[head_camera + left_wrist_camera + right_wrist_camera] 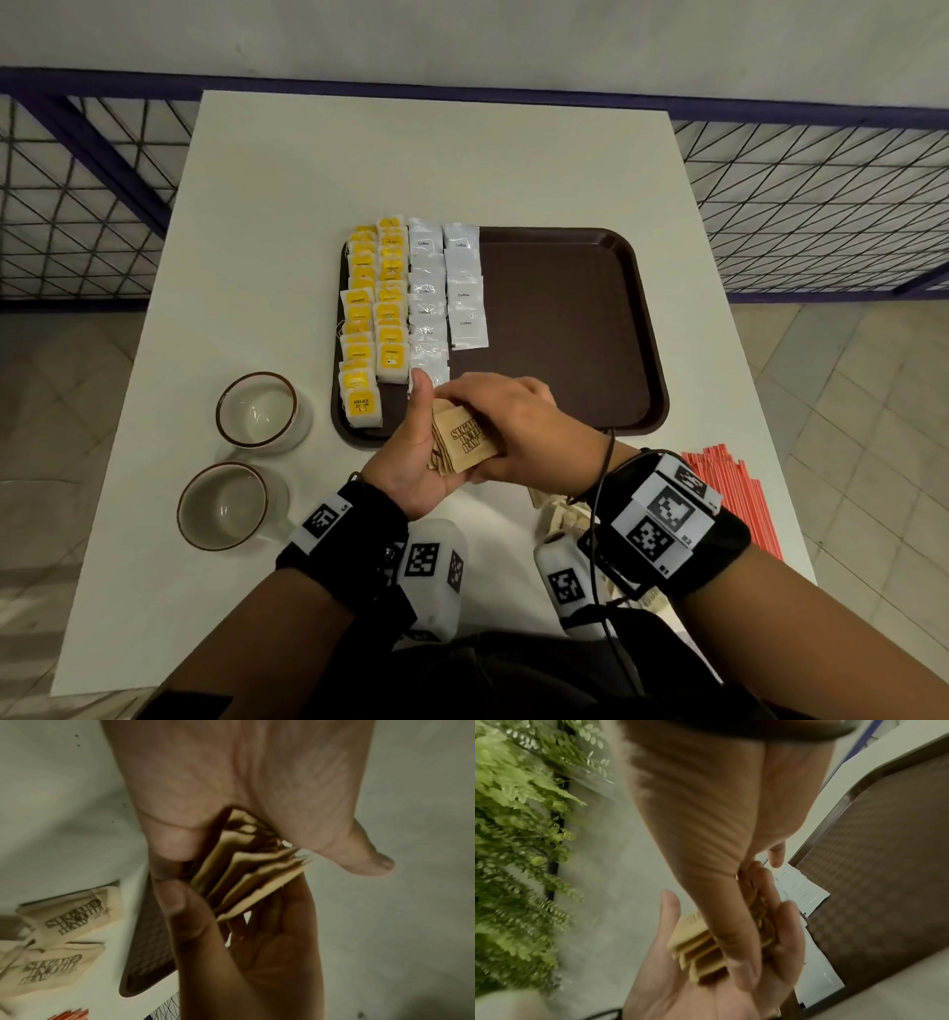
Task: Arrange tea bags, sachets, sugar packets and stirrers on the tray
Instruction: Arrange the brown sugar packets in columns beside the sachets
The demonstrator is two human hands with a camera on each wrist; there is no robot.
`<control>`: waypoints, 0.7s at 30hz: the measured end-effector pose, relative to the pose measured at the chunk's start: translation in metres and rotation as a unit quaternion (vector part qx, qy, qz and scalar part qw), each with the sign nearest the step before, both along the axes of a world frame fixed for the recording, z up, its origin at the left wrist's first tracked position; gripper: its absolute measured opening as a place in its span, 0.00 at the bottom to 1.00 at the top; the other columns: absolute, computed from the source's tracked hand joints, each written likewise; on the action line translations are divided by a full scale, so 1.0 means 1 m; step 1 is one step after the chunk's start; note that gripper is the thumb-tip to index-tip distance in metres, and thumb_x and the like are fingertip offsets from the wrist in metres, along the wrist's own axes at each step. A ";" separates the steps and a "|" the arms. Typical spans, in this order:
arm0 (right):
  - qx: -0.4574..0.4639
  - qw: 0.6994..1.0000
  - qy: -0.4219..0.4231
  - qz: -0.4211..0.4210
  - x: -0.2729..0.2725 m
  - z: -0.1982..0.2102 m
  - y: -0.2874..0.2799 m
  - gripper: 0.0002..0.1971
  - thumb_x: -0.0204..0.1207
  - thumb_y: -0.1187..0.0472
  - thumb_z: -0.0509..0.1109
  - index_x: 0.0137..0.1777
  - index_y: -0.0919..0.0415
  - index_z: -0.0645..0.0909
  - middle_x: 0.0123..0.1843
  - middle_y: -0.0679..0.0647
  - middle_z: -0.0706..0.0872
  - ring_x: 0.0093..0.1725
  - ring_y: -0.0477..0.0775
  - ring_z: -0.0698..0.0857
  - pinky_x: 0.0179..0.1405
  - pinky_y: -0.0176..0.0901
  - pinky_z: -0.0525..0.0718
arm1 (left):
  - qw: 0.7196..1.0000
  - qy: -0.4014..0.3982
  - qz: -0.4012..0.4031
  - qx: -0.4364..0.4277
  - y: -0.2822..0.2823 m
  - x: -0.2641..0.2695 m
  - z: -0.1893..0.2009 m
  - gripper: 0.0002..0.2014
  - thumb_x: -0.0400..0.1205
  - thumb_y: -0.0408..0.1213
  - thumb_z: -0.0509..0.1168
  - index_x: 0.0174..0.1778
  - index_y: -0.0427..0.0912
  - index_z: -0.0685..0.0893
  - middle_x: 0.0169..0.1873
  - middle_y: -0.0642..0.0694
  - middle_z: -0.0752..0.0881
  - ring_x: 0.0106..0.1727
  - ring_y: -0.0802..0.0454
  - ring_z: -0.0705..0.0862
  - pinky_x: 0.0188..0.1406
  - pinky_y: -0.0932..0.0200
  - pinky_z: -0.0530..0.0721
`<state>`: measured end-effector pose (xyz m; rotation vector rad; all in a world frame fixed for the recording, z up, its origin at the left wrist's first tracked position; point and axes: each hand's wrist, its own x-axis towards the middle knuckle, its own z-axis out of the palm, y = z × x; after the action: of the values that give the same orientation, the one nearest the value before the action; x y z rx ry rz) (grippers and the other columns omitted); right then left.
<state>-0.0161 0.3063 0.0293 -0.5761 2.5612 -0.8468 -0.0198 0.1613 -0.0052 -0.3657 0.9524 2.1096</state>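
A stack of brown sugar packets [464, 444] sits in my left hand [411, 452], held palm up over the tray's near edge with the thumb raised. My right hand [518, 426] lies over it and pinches the stack [252, 870] between thumb and fingers. The brown tray [565, 318] carries two columns of yellow tea bags [369, 318] at its left, then two columns of white coffee sachets [447, 288]. Its right half is bare. Red stirrers [734, 493] lie on the table to the right.
More loose sugar packets [557, 514] lie on the white table under my right wrist, also seen as packets [64, 923] in the left wrist view. Two empty cups [257, 408] [223, 506] stand left of the tray. A railing runs behind the table.
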 end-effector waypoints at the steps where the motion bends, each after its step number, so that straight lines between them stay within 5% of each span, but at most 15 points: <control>1: -0.002 1.000 -0.005 0.002 0.001 -0.001 -0.002 0.40 0.63 0.57 0.80 0.75 0.50 0.66 0.69 0.44 0.76 0.71 0.43 0.71 0.69 0.53 0.62 | 1.000 0.004 0.004 0.003 0.001 0.000 0.000 0.47 0.48 0.74 0.72 0.59 0.48 0.82 0.53 0.40 0.88 0.51 0.45 0.89 0.34 0.52 0.87; 4: 0.004 1.000 -0.003 0.011 0.005 -0.007 -0.009 0.40 0.66 0.57 0.78 0.77 0.51 0.64 0.72 0.46 0.74 0.72 0.46 0.71 0.74 0.57 0.59 | 0.999 0.015 0.028 -0.032 0.003 0.000 -0.006 0.59 0.39 0.74 0.74 0.68 0.52 0.75 0.57 0.42 0.86 0.52 0.46 0.88 0.31 0.54 0.86; 6: 0.039 0.999 0.005 0.012 0.007 -0.009 -0.013 0.41 0.65 0.53 0.79 0.76 0.51 0.63 0.71 0.47 0.74 0.72 0.47 0.70 0.75 0.61 0.56 | 0.998 0.024 0.042 -0.051 0.005 0.001 -0.011 0.63 0.39 0.75 0.73 0.72 0.51 0.71 0.60 0.43 0.85 0.55 0.46 0.88 0.38 0.50 0.87; 8: 0.084 0.996 0.044 -0.002 0.008 -0.013 -0.017 0.38 0.64 0.47 0.78 0.73 0.54 0.68 0.68 0.49 0.77 0.73 0.48 0.71 0.75 0.59 0.51 | 0.995 0.029 0.061 -0.068 0.006 0.003 -0.013 0.65 0.39 0.75 0.74 0.74 0.50 0.69 0.64 0.41 0.82 0.61 0.44 0.85 0.47 0.48 0.86; 10: 0.099 0.991 0.090 -0.023 0.009 -0.015 -0.021 0.32 0.64 0.44 0.77 0.66 0.56 0.76 0.64 0.50 0.82 0.73 0.48 0.72 0.76 0.60 0.49 | 0.994 0.047 0.060 -0.082 0.006 0.003 -0.013 0.65 0.41 0.74 0.75 0.76 0.50 0.66 0.68 0.39 0.78 0.65 0.42 0.81 0.43 0.53 0.86; 12: 0.094 0.988 0.116 -0.035 0.010 -0.018 -0.022 0.29 0.63 0.44 0.78 0.62 0.57 0.80 0.60 0.51 0.86 0.73 0.50 0.73 0.77 0.66 0.51 | 0.993 0.063 0.043 -0.087 0.005 0.002 -0.011 0.64 0.42 0.70 0.77 0.76 0.51 0.66 0.67 0.39 0.79 0.64 0.43 0.81 0.37 0.56 0.87; 16: 0.121 0.987 0.103 -0.009 0.012 -0.018 -0.023 0.34 0.68 0.42 0.73 0.71 0.56 0.72 0.69 0.48 0.79 0.80 0.51 0.61 0.76 0.70 0.48 | 0.996 0.058 0.039 -0.062 0.000 0.000 -0.012 0.64 0.43 0.63 0.81 0.76 0.46 0.65 0.61 0.39 0.82 0.54 0.48 0.88 0.38 0.57 0.87; 21: 0.197 0.967 0.159 -0.021 0.016 -0.023 -0.027 0.30 0.57 0.39 0.75 0.56 0.57 0.80 0.55 0.49 0.85 0.70 0.56 0.78 0.67 0.75 0.70 | 0.997 0.059 -0.019 -0.053 -0.002 -0.003 -0.007 0.63 0.43 0.58 0.84 0.76 0.51 0.65 0.65 0.42 0.80 0.61 0.45 0.84 0.35 0.55 0.87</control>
<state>-0.0004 0.2790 0.0059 -0.5697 2.9297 -0.2488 -0.0224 0.1593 -0.0124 -0.2766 1.1345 2.0703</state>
